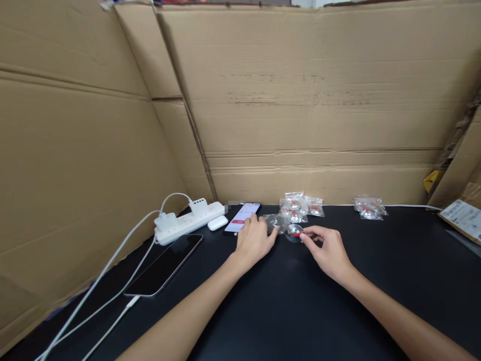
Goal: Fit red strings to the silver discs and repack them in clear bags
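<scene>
My left hand point(256, 238) rests on the black table, its fingers pinching the edge of a small clear plastic bag point(273, 220). My right hand point(326, 246) pinches a small round metal part with a red tab point(295, 232), which lies at the mouth of that bag. Just behind them sits a small heap of clear bags point(298, 206), each holding a similar round part. A second little heap of the same bags point(369, 207) lies farther right.
A lit phone point(243, 216) lies left of my left hand, beside a white earbud case point(217, 222) and a white power strip point(188, 220) with cables. A dark phone point(165, 264) is plugged in. Cardboard walls point(300, 100) enclose the table point(285, 306); a labelled carton point(463, 216) sits far right.
</scene>
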Tool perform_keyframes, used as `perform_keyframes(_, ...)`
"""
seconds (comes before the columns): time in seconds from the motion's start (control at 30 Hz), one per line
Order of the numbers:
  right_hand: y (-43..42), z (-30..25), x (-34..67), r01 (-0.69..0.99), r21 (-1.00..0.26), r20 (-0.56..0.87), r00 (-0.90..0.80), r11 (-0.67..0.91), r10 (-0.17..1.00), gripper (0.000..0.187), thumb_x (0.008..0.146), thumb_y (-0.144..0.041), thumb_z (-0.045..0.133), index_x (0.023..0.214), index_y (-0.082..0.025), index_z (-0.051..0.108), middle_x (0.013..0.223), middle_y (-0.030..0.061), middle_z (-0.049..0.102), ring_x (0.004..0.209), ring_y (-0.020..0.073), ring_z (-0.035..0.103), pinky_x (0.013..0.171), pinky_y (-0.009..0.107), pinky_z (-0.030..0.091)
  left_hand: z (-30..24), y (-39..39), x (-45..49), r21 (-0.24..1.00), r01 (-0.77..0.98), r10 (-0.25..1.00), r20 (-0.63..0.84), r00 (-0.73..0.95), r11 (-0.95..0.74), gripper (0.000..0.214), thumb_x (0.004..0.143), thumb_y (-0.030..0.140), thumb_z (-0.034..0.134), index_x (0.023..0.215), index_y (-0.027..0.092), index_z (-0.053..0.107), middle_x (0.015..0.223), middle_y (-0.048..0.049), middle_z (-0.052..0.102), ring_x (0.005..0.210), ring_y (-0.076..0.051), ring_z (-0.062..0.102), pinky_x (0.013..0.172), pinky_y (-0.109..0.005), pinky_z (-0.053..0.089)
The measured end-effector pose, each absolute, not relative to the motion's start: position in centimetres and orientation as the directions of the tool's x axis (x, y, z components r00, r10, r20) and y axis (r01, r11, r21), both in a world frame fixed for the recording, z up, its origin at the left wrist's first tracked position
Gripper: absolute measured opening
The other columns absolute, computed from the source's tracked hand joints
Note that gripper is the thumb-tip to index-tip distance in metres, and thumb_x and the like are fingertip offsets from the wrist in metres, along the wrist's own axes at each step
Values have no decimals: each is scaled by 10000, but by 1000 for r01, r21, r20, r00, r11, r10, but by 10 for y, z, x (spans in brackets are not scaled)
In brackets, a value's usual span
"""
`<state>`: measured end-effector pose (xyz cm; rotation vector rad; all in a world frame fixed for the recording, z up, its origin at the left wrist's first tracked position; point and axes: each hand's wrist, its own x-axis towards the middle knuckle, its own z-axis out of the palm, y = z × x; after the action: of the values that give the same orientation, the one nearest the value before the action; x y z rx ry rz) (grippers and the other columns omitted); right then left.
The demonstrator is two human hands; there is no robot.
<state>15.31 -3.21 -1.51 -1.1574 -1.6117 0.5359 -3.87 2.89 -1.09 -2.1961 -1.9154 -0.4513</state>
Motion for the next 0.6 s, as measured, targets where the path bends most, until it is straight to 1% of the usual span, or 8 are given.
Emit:
perform_keyframes(0.07,-33,-15,152,422,-790,487,-9,445,873,176,849,-289,593,866,-181,731,822,54,741,710,196,682,674,299,536,-13,31,-39,119,975,924,359,134,-187,343,839,418,533,974,112,608,1003,-178,618,979,-329,596,793,-380,449)
perform_keyframes(0.13,-33,-15,151,421,-787,495,-7,452,869,175,848,-288,596,866,-182,734,820,53,742,709,197,684,675,301,538,-13,34,-40,270,931,924,355,142,-247,215,808,335,578,917,149,573,885,-110,635,857,-263,616,731,-330,444)
perform_keyframes(0.2,-33,-14,150,403,-798,496,15,449,868,175,843,-288,602,870,-180,737,812,54,743,706,200,688,676,303,541,-12,34,-39,449,830,917,362,169,-330,98,806,264,567,845,184,527,745,-26,609,701,-188,596,642,-274,418)
perform_keyframes(0.27,-33,-11,151,365,-823,485,55,435,873,180,839,-294,607,876,-175,737,809,59,746,715,207,696,684,307,547,-9,29,-35,557,711,887,408,216,-429,61,818,232,537,799,200,488,660,26,557,601,-142,548,587,-241,383)
perform_keyframes(0.33,-33,-9,152,324,-853,463,105,410,880,192,833,-309,613,876,-169,737,806,67,747,725,218,704,686,313,554,-5,20,-29,578,628,843,465,270,-520,69,831,230,516,785,203,472,641,42,523,568,-125,511,571,-233,364)
perform_keyframes(0.43,-32,-6,154,310,-870,444,155,384,882,205,820,-326,624,875,-167,740,811,78,749,736,233,709,685,324,561,1,5,-21,565,560,790,514,335,-605,70,857,235,493,796,203,478,682,30,520,585,-121,494,582,-237,365)
perform_keyframes(0.53,-29,-7,156,339,-866,443,182,367,878,208,817,-331,623,869,-171,746,811,81,751,731,239,710,692,338,563,5,-3,-19,569,530,772,543,332,-628,92,882,255,486,805,205,489,713,14,535,603,-124,497,594,-246,382)
perform_keyframes(0.6,-27,-9,159,353,-869,434,212,346,875,216,814,-340,624,856,-168,748,786,84,749,710,241,708,681,345,562,6,-3,-19,610,497,781,551,293,-617,102,890,282,496,826,203,507,741,0,566,617,-131,521,608,-254,409)
